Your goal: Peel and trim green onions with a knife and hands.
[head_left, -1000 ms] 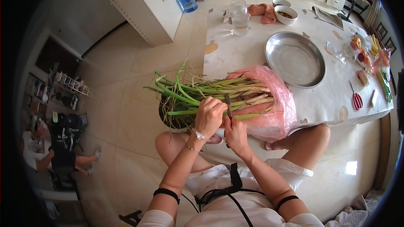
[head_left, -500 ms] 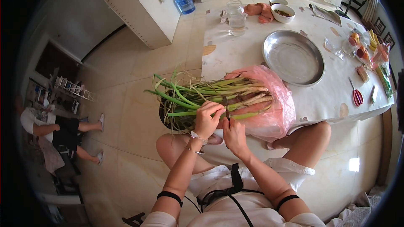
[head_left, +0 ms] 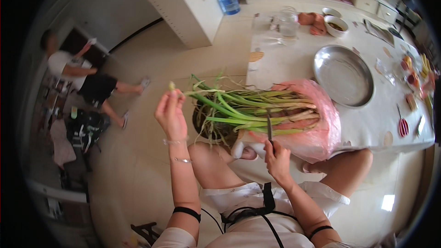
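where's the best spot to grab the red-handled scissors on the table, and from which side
Probably by the red handles, from the near side of the table: the scissors lie with handles toward that side and blades pointing away. The right hand is nearer, but it holds a knife.
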A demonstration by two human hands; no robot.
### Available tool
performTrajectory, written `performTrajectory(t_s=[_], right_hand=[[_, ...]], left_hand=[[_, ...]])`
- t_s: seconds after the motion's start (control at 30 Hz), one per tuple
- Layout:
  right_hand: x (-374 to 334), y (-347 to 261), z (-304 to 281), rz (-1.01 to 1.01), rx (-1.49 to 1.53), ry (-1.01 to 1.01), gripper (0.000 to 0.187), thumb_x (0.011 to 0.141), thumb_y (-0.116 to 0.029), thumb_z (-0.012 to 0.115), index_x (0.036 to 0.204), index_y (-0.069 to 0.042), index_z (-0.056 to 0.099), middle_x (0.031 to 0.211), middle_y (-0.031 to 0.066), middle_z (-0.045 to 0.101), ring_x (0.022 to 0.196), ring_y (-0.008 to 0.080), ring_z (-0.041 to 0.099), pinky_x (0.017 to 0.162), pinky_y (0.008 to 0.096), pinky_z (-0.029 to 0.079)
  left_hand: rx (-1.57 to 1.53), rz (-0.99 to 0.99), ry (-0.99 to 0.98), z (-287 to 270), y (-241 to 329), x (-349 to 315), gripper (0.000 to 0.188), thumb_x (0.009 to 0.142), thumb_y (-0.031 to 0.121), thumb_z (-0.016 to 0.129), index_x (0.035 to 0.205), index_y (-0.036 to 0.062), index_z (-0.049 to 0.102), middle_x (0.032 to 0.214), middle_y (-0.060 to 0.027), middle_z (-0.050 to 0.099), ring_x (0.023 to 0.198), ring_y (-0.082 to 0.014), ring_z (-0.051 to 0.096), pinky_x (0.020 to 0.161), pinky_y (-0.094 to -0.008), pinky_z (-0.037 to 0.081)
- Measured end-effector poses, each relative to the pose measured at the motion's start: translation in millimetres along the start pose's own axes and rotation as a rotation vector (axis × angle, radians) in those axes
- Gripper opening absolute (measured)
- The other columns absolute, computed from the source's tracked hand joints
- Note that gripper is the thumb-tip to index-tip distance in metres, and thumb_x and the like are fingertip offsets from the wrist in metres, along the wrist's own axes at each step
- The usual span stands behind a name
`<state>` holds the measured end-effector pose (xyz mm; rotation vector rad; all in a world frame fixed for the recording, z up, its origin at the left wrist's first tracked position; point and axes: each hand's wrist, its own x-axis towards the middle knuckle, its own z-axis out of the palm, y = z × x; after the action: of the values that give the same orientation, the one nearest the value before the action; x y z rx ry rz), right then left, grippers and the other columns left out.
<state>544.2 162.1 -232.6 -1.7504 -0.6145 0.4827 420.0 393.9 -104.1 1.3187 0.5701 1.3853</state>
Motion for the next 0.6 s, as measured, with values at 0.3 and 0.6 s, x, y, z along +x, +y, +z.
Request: performTrajectory(t_s=[0.3,0.6], right_hand=[[-21,7,-10,0.105,-0.022,-0.140,0.035,0.095,-0.023,0.053,0.072,0.003,0.060,0.045,0.0083,0.052,0.037,0.0146,0.051,0.040,0.0301,0.040],[-15,7,-5,0.193,-0.083,-0.104,0.037,0.095,-0.023,0.051,0.072,0.005,0.061,0.046,0.0107,0.053,0.040,0.0164,0.053,0.043,0.0320,0.041]], left_hand=[[-0.491,0.186,0.077,-90,45,67,0.020,0.093,0.012,0.059,0.106,-0.0023,0.057,0.099,-0.0071,0.059,0.096,-0.0150,0.056,0.090,-0.0261,0.049],[-0.547,0.399,0.132,-124,96,95,0.016,0.093,0.010,0.058,0.102,-0.0027,0.057,0.099,-0.0083,0.061,0.096,-0.0163,0.057,0.091,-0.0272,0.050]])
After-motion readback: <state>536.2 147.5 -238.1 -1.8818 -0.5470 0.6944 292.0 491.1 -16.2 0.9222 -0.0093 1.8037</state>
